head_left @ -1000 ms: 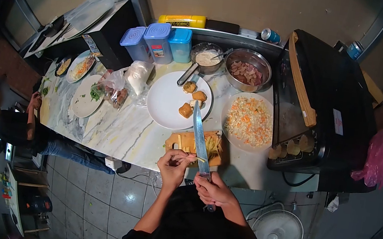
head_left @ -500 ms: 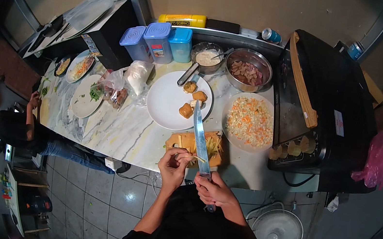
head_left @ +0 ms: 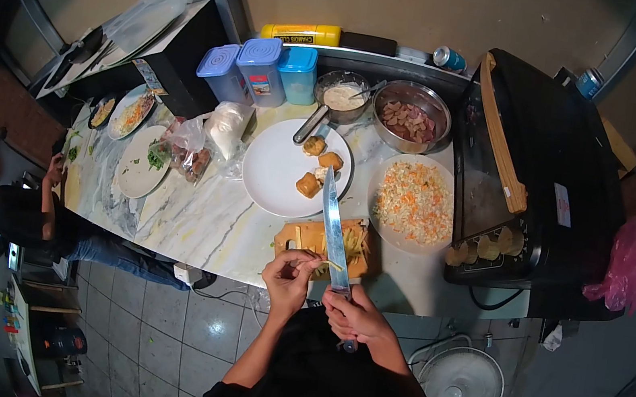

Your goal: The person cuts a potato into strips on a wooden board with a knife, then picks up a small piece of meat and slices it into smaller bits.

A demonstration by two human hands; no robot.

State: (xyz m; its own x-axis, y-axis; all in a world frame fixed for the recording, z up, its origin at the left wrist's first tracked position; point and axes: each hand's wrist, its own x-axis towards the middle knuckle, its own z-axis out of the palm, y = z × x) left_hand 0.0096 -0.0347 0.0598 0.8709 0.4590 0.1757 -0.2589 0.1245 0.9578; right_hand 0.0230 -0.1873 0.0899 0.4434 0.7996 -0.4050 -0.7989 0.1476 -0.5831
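Observation:
My left hand point(head_left: 289, 282) pinches a thin pale yellow-green strip point(head_left: 332, 265), which reaches to the knife blade. My right hand point(head_left: 358, 315) is wrapped around the handle of a large knife point(head_left: 335, 237), its blade pointing away from me with the tip over the edge of a white plate. Below both lies a wooden cutting board point(head_left: 359, 267) with several similar strips on it. The white plate point(head_left: 273, 168) holds several browned fried pieces point(head_left: 308, 185), and a metal-handled utensil point(head_left: 312, 125) rests at its rim.
Right of the board stands a plate of shredded carrot mix point(head_left: 415, 202). Behind are a steel bowl of meat point(head_left: 409, 122) and a bowl of batter point(head_left: 344, 96). A black oven point(head_left: 557, 175) borders the right side. Plastic containers point(head_left: 263, 70) stand at the back; a person point(head_left: 18, 193) is at far left.

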